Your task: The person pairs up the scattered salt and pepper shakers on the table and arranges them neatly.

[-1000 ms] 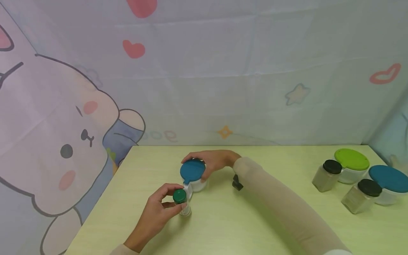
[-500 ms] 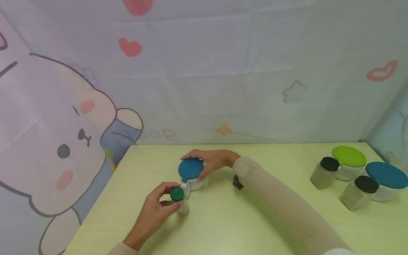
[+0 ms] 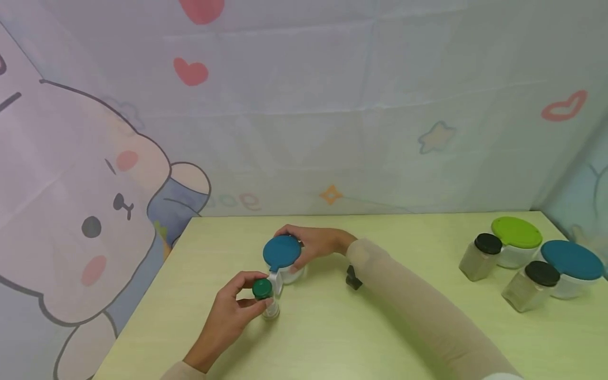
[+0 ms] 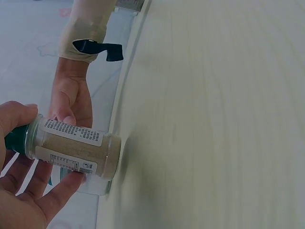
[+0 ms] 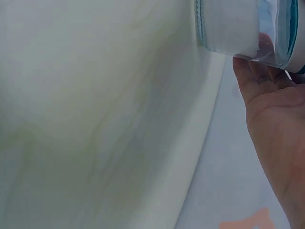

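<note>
My left hand [image 3: 231, 306] holds a small spice jar [image 4: 78, 150] with a green cap, thumb on one side and fingers on the other. Brown powder and printed labels show on it in the left wrist view. Just behind it on the table, a blue-lidded seasoning container [image 3: 282, 253] has its pale handle [image 3: 276, 283] pointing toward the spice jar. My right hand [image 3: 317, 244] reaches round this container from the right and grips its side, the fingers behind it partly hidden. White contents show through the container's clear wall in the right wrist view.
At the table's right end stand two black-capped jars [image 3: 481, 257], a green-lidded container [image 3: 516, 233] and another blue-lidded container [image 3: 571, 259]. A cartoon-printed cloth [image 3: 285, 132] hangs behind the table's back edge [image 3: 404, 214]. A black strap piece [image 3: 353, 278] juts from under the right sleeve.
The head view has shifted slightly, carrying the scene left. My right fingertips have drawn a little to the right along the container's far side. The spice jar and left hand keep their places.
</note>
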The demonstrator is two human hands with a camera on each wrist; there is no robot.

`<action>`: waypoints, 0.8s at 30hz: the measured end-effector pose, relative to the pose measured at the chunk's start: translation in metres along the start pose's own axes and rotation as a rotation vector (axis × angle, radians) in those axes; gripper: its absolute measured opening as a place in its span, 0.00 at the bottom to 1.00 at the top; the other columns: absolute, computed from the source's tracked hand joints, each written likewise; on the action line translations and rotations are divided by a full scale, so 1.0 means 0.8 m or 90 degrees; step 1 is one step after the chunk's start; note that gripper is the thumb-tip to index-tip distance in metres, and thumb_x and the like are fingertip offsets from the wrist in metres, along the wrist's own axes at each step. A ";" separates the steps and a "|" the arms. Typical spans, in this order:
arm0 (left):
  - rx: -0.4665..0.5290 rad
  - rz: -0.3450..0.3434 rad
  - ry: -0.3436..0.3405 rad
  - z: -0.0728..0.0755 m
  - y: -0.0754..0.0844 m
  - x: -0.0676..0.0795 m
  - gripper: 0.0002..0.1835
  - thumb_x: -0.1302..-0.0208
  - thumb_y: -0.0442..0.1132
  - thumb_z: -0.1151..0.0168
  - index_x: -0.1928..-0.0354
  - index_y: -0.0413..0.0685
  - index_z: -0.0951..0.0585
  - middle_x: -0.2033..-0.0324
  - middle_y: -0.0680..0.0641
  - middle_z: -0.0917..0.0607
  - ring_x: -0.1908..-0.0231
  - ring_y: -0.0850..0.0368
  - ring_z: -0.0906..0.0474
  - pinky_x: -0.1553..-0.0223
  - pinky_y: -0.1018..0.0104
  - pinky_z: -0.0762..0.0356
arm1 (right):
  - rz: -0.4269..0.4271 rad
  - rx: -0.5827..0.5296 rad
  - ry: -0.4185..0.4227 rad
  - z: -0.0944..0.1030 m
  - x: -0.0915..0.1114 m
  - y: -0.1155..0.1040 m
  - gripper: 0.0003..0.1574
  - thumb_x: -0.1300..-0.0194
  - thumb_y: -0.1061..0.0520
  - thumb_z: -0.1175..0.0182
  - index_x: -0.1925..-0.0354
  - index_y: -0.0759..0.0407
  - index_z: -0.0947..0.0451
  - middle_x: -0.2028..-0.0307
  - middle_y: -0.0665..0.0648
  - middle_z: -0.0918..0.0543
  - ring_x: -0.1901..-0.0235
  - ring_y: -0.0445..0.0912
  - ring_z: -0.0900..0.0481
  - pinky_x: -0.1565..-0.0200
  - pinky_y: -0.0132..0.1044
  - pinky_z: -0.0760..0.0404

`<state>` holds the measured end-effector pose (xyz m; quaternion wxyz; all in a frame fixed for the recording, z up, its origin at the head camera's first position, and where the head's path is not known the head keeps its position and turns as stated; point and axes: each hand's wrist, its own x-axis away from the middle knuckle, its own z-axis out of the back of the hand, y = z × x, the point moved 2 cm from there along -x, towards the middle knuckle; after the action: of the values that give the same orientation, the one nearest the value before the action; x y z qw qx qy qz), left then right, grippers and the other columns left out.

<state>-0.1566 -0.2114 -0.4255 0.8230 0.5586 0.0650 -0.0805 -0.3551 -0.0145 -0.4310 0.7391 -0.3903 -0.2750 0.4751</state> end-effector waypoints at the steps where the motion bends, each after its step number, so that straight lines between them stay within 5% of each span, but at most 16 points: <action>1: 0.001 -0.003 -0.001 0.000 0.000 0.000 0.24 0.42 0.32 0.25 0.44 0.53 0.19 0.50 0.51 0.18 0.49 0.53 0.21 0.55 0.66 0.14 | 0.004 -0.006 0.001 -0.001 0.000 0.001 0.49 0.44 0.45 0.25 0.31 0.39 0.38 0.37 0.46 0.28 0.38 0.43 0.28 0.35 0.43 0.28; 24: 0.002 -0.002 0.016 -0.004 -0.007 -0.005 0.23 0.43 0.32 0.24 0.46 0.55 0.19 0.50 0.51 0.20 0.49 0.52 0.22 0.55 0.67 0.14 | 0.011 -0.036 0.007 -0.005 0.001 0.008 0.47 0.43 0.48 0.24 0.31 0.37 0.37 0.36 0.44 0.28 0.37 0.43 0.28 0.33 0.45 0.29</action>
<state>-0.1614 -0.2105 -0.4311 0.8211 0.5606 0.0765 -0.0748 -0.3550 -0.0133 -0.4386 0.7251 -0.4165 -0.2807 0.4712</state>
